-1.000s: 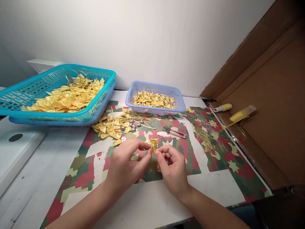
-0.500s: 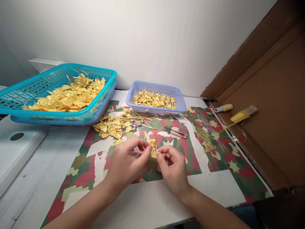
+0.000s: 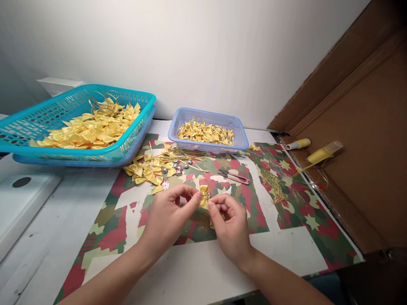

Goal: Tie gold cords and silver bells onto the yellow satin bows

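Note:
Between my two hands is a yellow ribbon bow [image 3: 204, 201] with a small silver bell [image 3: 208, 195] at its middle and a thin gold cord looping above it. My left hand [image 3: 173, 212] pinches the bow's left side between thumb and forefinger. On its right side, my right hand [image 3: 230, 224] pinches the lower edge near the bell. Just beyond my hands lie loose yellow bows [image 3: 144, 169], several silver bells [image 3: 179, 168] and a bunch of gold cords [image 3: 178, 156]. Pink-handled thread snips [image 3: 235, 176] rest behind my right hand.
A teal basket [image 3: 127, 144] full of yellow bows stands at the left, stacked on a blue one. Further back, a lilac basket [image 3: 208, 147] holds bows with cords. Tangled gold thread [image 3: 276, 186] and yellow rolls [image 3: 321, 153] lie at the right, by a cardboard wall [image 3: 359, 127].
The bow has turned slightly between my fingers, and the bell shows more plainly. The gold loop has shifted a little to the left. Both hands stay nearly in place.

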A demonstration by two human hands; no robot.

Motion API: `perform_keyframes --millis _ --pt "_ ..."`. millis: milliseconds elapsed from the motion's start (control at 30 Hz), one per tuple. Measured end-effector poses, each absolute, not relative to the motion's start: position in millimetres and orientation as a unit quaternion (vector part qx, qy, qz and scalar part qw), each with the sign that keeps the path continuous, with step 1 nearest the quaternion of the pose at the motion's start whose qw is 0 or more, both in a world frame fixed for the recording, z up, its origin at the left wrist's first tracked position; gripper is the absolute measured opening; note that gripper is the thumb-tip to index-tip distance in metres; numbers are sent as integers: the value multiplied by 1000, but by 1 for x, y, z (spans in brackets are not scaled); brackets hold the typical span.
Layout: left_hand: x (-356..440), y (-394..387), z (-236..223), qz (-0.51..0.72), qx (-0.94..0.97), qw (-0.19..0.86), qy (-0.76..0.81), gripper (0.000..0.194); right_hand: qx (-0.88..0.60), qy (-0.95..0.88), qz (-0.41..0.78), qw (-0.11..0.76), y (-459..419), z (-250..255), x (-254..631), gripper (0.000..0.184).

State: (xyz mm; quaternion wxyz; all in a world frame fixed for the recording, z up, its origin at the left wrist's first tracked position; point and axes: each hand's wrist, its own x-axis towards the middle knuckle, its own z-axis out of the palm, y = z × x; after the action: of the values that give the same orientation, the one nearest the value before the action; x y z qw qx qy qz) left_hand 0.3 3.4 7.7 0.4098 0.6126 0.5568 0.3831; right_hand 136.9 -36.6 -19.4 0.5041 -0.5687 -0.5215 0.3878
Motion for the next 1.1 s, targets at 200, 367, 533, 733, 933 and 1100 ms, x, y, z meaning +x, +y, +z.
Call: perform_keyframes --millis 200,367,533,733,933,1100 --pt "1 2 7 405 644 361 540 23 -568 -519 381 513 -36 -20 136 17" --pt "2 -1 3 438 682 285 511 19 -567 -515 384 516 -38 -22 135 16" --pt "4 -4 -4 498 718 175 453 16 -557 -511 385 530 -41 -23 132 17" --pt "2 -5 -8 489 719 189 457 9 -552 -502 393 537 -42 -23 132 18" --pt "-1 -1 -6 462 719 218 472 8 -555 -501 390 537 -41 -20 133 19" --pt "-3 1 -3 462 731 203 459 6 -557 -503 391 533 -42 -20 133 19"
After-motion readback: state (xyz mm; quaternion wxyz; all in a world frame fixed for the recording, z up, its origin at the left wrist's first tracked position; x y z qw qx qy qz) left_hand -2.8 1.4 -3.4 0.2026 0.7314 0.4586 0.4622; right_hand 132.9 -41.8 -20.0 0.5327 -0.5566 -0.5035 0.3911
